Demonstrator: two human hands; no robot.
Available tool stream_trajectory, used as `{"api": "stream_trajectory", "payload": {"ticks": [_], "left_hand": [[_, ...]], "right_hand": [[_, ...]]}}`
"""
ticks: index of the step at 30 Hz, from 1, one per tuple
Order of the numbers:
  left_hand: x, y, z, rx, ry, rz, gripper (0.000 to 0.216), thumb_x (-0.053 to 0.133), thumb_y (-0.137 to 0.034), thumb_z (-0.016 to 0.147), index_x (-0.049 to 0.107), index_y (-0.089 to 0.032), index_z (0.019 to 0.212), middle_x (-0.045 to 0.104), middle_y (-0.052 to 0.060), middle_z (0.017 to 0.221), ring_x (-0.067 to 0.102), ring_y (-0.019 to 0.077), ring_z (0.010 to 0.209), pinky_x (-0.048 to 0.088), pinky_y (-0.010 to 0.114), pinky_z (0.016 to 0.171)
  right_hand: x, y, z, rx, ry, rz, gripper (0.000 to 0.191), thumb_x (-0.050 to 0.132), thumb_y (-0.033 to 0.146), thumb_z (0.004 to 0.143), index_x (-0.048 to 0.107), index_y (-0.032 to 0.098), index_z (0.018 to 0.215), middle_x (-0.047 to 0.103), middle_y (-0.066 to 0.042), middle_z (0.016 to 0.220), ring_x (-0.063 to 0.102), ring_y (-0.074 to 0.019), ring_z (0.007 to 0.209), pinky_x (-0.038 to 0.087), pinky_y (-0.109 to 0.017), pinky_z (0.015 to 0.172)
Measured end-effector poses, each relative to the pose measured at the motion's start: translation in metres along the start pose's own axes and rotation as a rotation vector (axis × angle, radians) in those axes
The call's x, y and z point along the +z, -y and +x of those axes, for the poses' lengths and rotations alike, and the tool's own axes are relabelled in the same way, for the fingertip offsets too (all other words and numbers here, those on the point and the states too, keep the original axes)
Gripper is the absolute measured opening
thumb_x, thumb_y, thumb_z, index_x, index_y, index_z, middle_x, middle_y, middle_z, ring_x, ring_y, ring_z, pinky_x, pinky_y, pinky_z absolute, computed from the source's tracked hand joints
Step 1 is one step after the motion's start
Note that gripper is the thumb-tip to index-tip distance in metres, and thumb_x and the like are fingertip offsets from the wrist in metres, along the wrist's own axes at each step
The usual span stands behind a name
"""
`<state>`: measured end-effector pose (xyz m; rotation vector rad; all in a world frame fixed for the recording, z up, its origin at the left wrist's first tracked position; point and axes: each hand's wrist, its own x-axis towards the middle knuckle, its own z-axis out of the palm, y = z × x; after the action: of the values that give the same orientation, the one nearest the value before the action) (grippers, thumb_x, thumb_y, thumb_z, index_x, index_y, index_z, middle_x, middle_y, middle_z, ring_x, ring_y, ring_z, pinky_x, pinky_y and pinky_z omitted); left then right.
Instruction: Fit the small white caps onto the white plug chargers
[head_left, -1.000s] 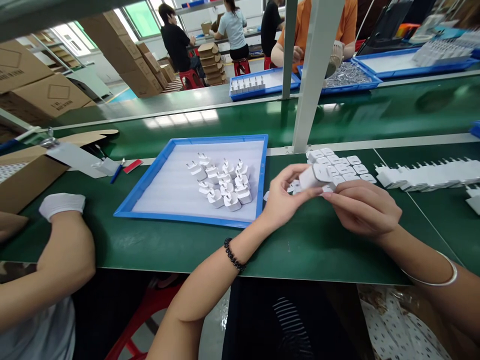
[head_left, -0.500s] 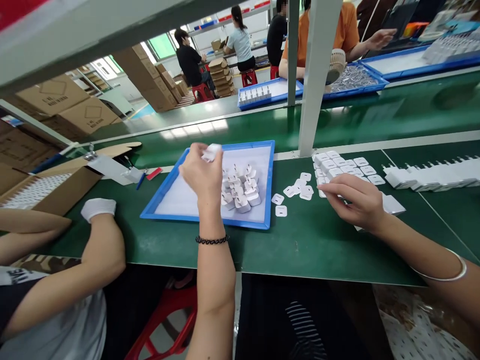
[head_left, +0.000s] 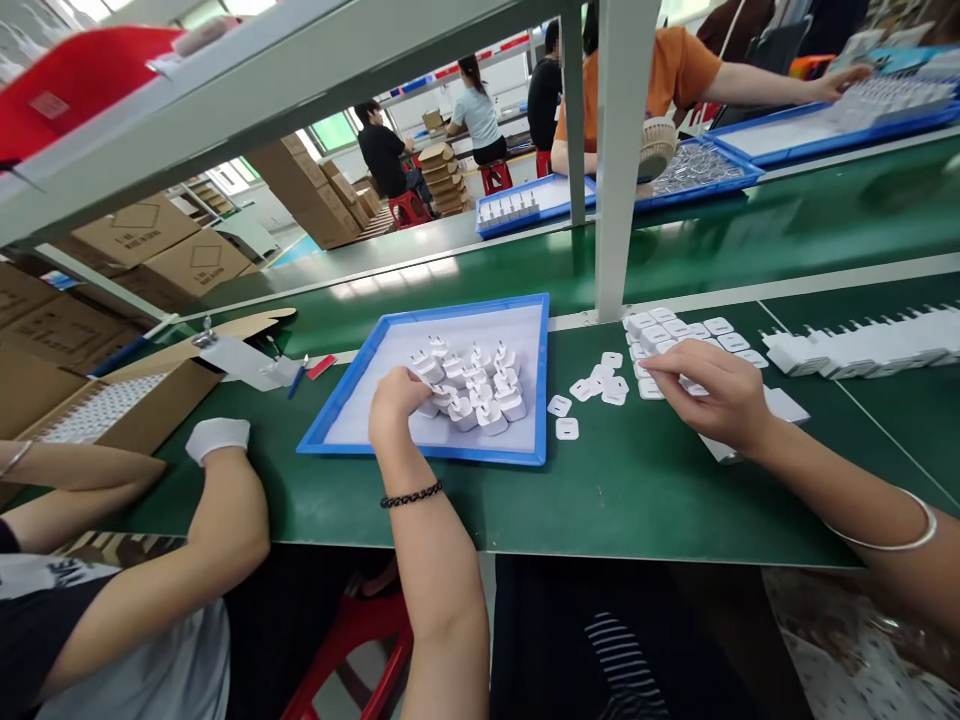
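My left hand (head_left: 397,405) is low over the left part of the blue-rimmed tray (head_left: 345,447), its fingers pinched on a white charger plug (head_left: 428,408) that is mostly hidden by them. Several more white charger plugs (head_left: 480,385) stand grouped beside it, most with prongs up. Over the right side of the bench, my right hand (head_left: 712,395) is closed, thumb and fingertips pressed together; whatever they hold is hidden or too small to name. Just beyond its fingertips are rows of small white square covers (head_left: 660,330). A white block (head_left: 786,405) lies partly hidden beneath this hand.
Loose white covers (head_left: 598,380) lie between tray and right hand. A row of white plugs (head_left: 870,345) runs along the right. A metal post (head_left: 619,160) rises behind the bench. At left are a person's arm (head_left: 225,500) and a carton (head_left: 142,420) of white parts.
My left hand has come down from above the tray to the plugs at its left part, with the charger plug. My right hand has barely moved. The view has shifted slightly.
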<state>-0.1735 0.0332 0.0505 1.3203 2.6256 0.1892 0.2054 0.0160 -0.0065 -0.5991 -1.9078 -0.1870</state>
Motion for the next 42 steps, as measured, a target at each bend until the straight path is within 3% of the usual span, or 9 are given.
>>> {"api": "stream_trajectory", "payload": {"ticks": [6,9,14,19,24,29,35,39,42], "left_hand": [[-0.006,-0.027,-0.02,-0.034,-0.335,0.008,0.034,0.046,-0.03,0.093,0.057,-0.012,0.12,0.056,0.025,0.136,0.047,0.0424,0.131,0.04,0.054,0.098],[0.01,-0.061,-0.044,0.273,-0.566,-0.058,0.029,0.044,-0.028,0.094,0.06,-0.015,0.115,0.062,0.017,0.128,0.051,0.0374,0.123,0.04,0.051,0.099],[0.061,-0.11,-0.098,0.954,-0.378,0.019,0.023,0.042,-0.023,0.096,0.06,-0.017,0.109,0.065,0.013,0.118,0.056,0.0295,0.113,0.044,0.043,0.093],[0.105,-0.122,-0.128,1.237,-0.136,0.147,0.031,0.046,-0.017,0.092,0.056,-0.015,0.121,0.062,0.014,0.129,0.056,0.0288,0.121,0.047,0.041,0.095],[0.119,-0.123,-0.123,1.285,0.004,0.106,0.036,0.047,-0.019,0.095,0.052,-0.013,0.13,0.056,0.015,0.142,0.048,0.0303,0.136,0.041,0.045,0.109],[0.119,-0.128,-0.121,1.239,0.111,-0.093,0.027,0.049,-0.009,0.091,0.065,-0.013,0.111,0.072,0.014,0.113,0.063,0.0304,0.114,0.045,0.048,0.101],[0.118,-0.129,-0.119,1.117,0.145,-0.353,0.02,0.048,-0.014,0.094,0.067,-0.018,0.099,0.075,0.008,0.097,0.069,0.0208,0.09,0.052,0.034,0.083],[0.116,-0.13,-0.116,0.824,0.508,-1.041,0.007,0.067,-0.022,0.082,0.063,-0.016,0.084,0.071,0.002,0.081,0.067,0.0139,0.075,0.052,0.027,0.076],[0.114,-0.131,-0.115,0.639,0.701,-1.316,0.022,0.078,-0.026,0.071,0.06,-0.015,0.078,0.067,0.0,0.076,0.066,0.0116,0.07,0.052,0.027,0.077]], "right_hand": [[-0.008,-0.016,0.006,0.464,0.284,0.176,0.011,0.059,0.02,0.089,0.07,0.022,0.091,0.074,-0.005,0.082,0.066,-0.0184,0.071,0.052,-0.031,0.063],[-0.014,-0.03,0.009,0.663,0.438,0.211,0.015,0.059,0.03,0.088,0.072,0.021,0.086,0.075,-0.007,0.093,0.066,-0.0203,0.078,0.052,-0.032,0.066],[-0.023,-0.049,0.009,0.802,0.38,0.085,0.015,0.062,0.032,0.083,0.071,0.02,0.085,0.069,-0.006,0.079,0.057,-0.0191,0.069,0.044,-0.032,0.062],[-0.033,-0.053,0.014,0.855,0.31,0.08,0.016,0.064,0.035,0.081,0.069,0.02,0.085,0.053,-0.001,0.062,0.045,-0.0156,0.057,0.035,-0.032,0.056],[-0.035,-0.05,0.017,0.839,0.489,0.065,0.018,0.065,0.037,0.08,0.07,0.02,0.078,0.058,-0.002,0.061,0.045,-0.0145,0.055,0.034,-0.031,0.055],[-0.025,-0.042,0.015,0.737,0.509,0.03,0.021,0.06,0.037,0.084,0.071,0.019,0.081,0.059,-0.001,0.059,0.047,-0.0147,0.053,0.033,-0.03,0.055],[-0.014,-0.03,0.011,0.797,0.539,0.264,0.024,0.059,0.042,0.088,0.068,0.02,0.082,0.063,-0.002,0.067,0.053,-0.0147,0.057,0.039,-0.029,0.056],[-0.006,-0.019,0.012,1.016,0.554,0.536,0.035,0.062,0.05,0.086,0.066,0.02,0.103,0.064,-0.001,0.066,0.06,-0.0169,0.061,0.044,-0.028,0.056],[-0.001,-0.012,0.013,1.083,0.541,0.66,0.036,0.071,0.052,0.078,0.068,0.018,0.09,0.062,0.0,0.06,0.057,-0.0151,0.056,0.043,-0.027,0.053]]}}
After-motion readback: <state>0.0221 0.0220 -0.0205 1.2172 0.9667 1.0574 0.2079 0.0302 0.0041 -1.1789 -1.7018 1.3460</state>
